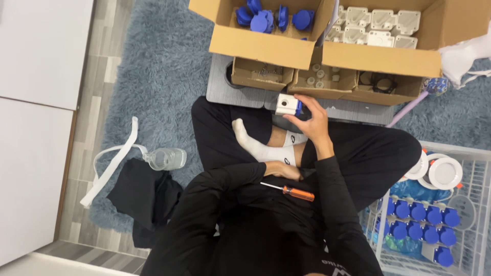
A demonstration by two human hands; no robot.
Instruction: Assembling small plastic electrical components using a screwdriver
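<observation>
My right hand [310, 118] holds a small white box-shaped socket housing with a blue part [287, 105] in front of me, just above my crossed legs. My left hand [284, 170] rests low against my ankle by the white sock, mostly hidden, and nothing shows in it. An orange-handled screwdriver [289, 191] lies on my lap between my arms.
Cardboard boxes stand ahead on a grey board [245, 95]: blue caps [266, 20], white housings [376, 25], small trays of screws [261, 74] and plugs [319, 76]. A white wire basket [475, 168] at right holds several finished blue sockets. A clear bottle [166, 158] and black cloth [140, 197] lie left.
</observation>
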